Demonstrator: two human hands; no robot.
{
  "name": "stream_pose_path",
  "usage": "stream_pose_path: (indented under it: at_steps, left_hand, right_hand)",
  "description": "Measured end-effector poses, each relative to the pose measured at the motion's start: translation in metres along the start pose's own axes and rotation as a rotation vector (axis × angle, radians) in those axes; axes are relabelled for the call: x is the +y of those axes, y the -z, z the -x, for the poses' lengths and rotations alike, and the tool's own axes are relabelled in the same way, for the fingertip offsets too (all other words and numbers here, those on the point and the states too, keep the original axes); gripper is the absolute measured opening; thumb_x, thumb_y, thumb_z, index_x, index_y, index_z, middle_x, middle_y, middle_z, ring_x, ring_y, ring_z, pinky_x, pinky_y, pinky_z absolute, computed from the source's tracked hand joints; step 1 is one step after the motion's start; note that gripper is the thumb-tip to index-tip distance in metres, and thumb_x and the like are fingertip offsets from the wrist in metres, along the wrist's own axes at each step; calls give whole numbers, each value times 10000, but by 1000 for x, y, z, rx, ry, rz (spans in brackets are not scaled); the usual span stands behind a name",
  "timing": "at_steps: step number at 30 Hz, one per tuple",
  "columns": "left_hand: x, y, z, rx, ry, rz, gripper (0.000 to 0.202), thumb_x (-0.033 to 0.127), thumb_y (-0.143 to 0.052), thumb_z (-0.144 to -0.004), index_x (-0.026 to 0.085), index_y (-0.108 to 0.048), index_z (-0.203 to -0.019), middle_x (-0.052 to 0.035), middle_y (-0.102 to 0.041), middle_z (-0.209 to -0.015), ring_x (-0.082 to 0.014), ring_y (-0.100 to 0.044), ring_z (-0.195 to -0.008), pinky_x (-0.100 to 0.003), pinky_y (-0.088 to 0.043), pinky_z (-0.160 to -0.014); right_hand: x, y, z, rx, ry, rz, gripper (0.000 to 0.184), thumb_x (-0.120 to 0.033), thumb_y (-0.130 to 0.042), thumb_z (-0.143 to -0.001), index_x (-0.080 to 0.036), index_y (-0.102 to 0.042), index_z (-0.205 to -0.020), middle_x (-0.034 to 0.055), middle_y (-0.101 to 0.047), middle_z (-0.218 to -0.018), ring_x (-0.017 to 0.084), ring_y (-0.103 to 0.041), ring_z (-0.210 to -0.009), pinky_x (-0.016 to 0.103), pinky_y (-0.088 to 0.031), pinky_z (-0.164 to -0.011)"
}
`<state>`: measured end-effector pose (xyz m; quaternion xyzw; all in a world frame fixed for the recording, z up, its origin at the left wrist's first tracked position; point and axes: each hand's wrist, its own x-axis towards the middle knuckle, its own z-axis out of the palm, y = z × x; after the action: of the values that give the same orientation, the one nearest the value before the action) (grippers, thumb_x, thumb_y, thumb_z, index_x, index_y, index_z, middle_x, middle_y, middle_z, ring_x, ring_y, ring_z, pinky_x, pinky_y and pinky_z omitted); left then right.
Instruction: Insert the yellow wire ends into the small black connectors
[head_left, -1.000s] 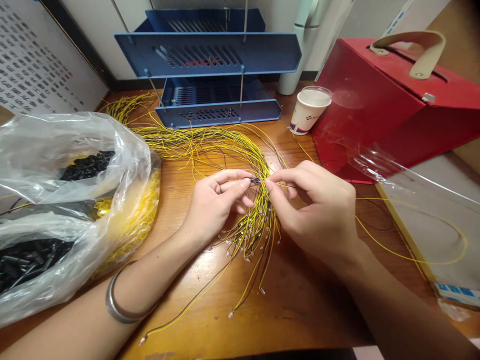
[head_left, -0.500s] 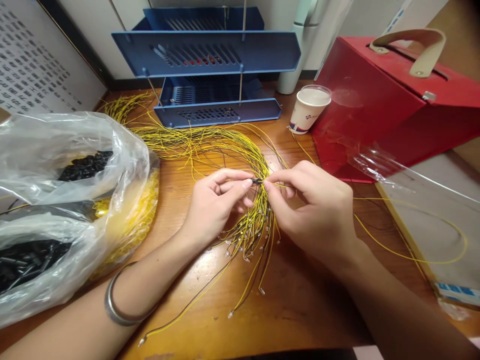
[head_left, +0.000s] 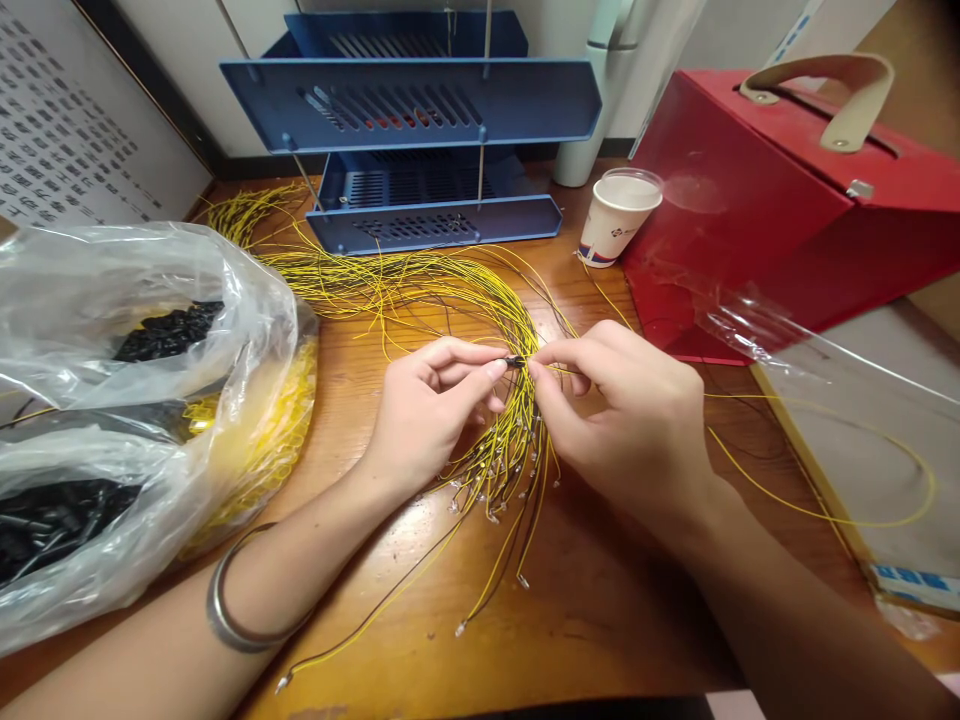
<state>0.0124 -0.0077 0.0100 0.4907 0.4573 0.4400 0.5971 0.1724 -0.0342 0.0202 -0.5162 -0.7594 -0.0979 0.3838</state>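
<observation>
Between thumb and forefinger my left hand (head_left: 439, 410) pinches a small black connector housing (head_left: 514, 361). My right hand (head_left: 626, 405) is closed in a pinch on a thin yellow wire (head_left: 553, 369) at the housing's right end. How far the wire end sits in the housing is hidden by my fingertips. Beneath both hands runs a bundle of yellow and black wires (head_left: 420, 275), curving down from the back left. Small shiny terminals (head_left: 491, 515) tip the wires at the near end. A loose yellow wire loop (head_left: 817, 515) extends to the right of my right hand.
At left, a clear plastic bag (head_left: 255, 290) holds black parts (head_left: 169, 333) and yellow pieces (head_left: 281, 420). A blue tiered tray (head_left: 525, 95) stands at the back, beside a paper cup (head_left: 619, 220). A red box with a handle (head_left: 750, 190) occupies the right.
Both hands stay nearly still, pinching at the same spot. A little more of the black housing shows between my fingertips.
</observation>
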Motion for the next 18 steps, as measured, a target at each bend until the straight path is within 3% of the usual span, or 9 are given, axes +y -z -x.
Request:
stream_pose_path:
  at_steps: [18]
  left_hand:
    - [-1, -1, 1, 1, -43, -40, 164, 253, -748, -758, 131, -691, -852, 6, -653, -530, -98, -589, -464, -184, -419, -441]
  right_hand:
    - [1, -1, 1, -22, -19, -36, 107, -152, -576, -846, -182, -671, -806, 12, -607, -667, 121, -535, -583, 259, -397, -540]
